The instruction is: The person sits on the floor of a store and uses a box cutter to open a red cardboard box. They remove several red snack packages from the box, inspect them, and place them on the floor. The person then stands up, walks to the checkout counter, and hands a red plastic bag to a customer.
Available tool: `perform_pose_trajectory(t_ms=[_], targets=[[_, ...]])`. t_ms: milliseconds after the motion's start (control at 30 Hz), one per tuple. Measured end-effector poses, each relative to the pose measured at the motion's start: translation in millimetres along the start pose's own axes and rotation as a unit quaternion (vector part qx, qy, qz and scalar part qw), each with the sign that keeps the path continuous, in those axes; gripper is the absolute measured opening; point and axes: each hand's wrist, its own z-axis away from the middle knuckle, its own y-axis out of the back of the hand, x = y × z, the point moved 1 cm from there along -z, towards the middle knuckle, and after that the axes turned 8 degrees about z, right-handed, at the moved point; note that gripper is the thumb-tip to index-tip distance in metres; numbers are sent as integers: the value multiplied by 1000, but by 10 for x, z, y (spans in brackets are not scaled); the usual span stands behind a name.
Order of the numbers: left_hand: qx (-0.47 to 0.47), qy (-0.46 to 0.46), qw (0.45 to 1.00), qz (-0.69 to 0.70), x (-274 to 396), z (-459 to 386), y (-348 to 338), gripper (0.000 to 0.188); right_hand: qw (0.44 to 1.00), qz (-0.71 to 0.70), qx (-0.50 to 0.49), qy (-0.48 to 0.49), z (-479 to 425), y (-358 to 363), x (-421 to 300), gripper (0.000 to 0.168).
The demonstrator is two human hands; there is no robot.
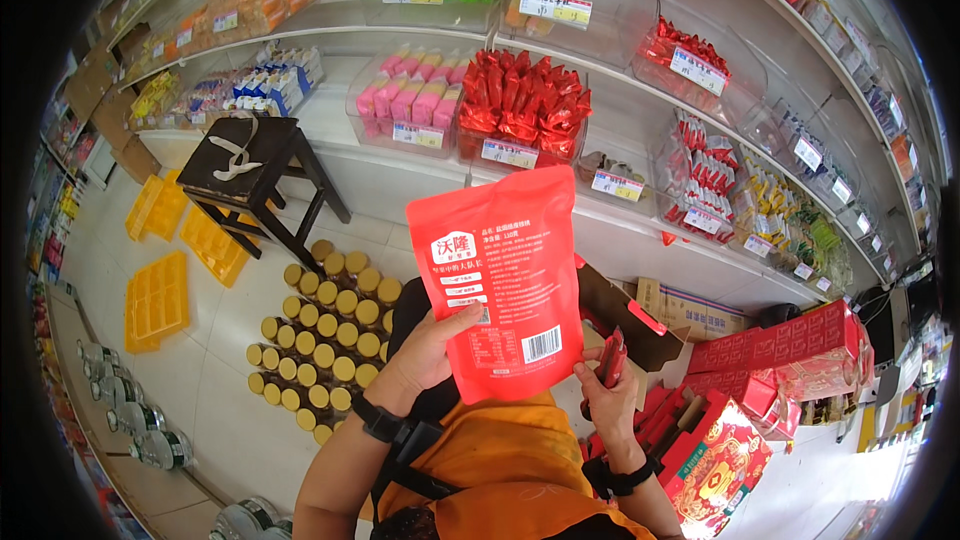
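Note:
My left hand (431,349) grips a flat red snack pouch (517,262) by its left edge, with the thumb across the front. The pouch's printed side faces me and bears white writing and a barcode. In my right hand (611,409) is a slim red handheld tool (613,360) that looks like a utility knife; no blade is visible. The right thumb and fingertips lie at the pouch's lower right edge. Behind and right of the pouch, an opened cardboard box (630,315) is partly hidden.
Shelves ahead hold clear bins of red-wrapped snacks (525,97) and pink packets (412,97). Gold-lidded jars (328,292) crowd the floor at left, near a dark wooden stool (247,157) and yellow plastic trays (157,300). Red gift boxes (720,465) stand at right.

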Motion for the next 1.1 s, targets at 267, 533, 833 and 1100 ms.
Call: perform_pose_trajectory(t_ms=[267, 533, 833, 1100], targets=[[-10, 7, 1000, -1, 19, -1, 6, 40, 1000, 2, 1, 4, 2, 8, -7, 18], [0, 11, 1000, 10, 5, -9, 40, 38, 999, -31, -6, -9, 6, 5, 29, 19], [-18, 24, 1000, 0, -13, 58, 68, 38, 988, -128, -72, -49, 40, -11, -134, 20], [74, -88, 993, -33, 349, 35, -28, 42, 977, -128, -156, -69, 94, 77, 165, 18]])
